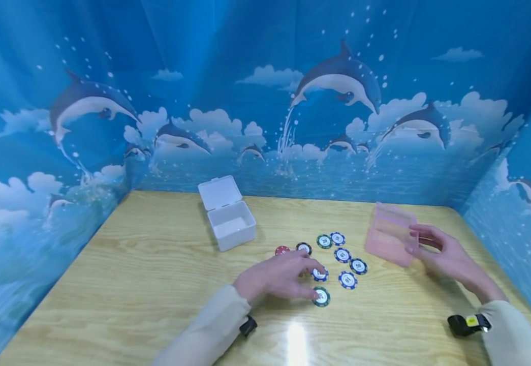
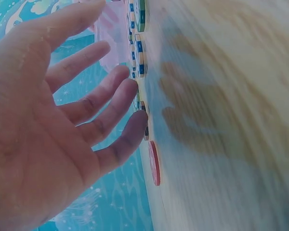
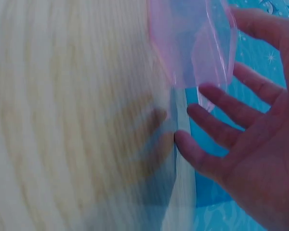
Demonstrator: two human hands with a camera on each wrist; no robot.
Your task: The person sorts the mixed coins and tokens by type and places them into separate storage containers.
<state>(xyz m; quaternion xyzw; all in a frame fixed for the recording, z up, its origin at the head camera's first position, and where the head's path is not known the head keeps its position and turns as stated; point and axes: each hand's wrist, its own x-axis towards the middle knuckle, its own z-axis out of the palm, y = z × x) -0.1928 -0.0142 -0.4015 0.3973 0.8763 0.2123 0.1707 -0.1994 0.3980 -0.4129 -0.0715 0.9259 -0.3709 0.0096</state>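
Note:
Several poker chips lie loosely grouped on the table: blue-edged chips [image 1: 347, 280], green-edged chips [image 1: 322, 296], a black-edged chip [image 1: 304, 248] and a red chip [image 1: 282, 250]. Low above the near chips is my left hand [image 1: 283, 277], palm down with fingers spread; it overlaps a blue-edged chip and the near green-edged chip in the head view. Nothing is gripped in it in the left wrist view. To the right lies a translucent pink box [image 3: 190, 43]. My right hand [image 1: 443, 256] is at its right side, fingers apart and gently bent, fingertips right at the box's edge.
An open white box [image 1: 233, 223] with its lid tipped back stands at the table's rear, left of the chips. The wooden table [image 1: 123, 284] ends against a blue curtain [image 1: 228, 101] printed with dolphins, which also covers both sides.

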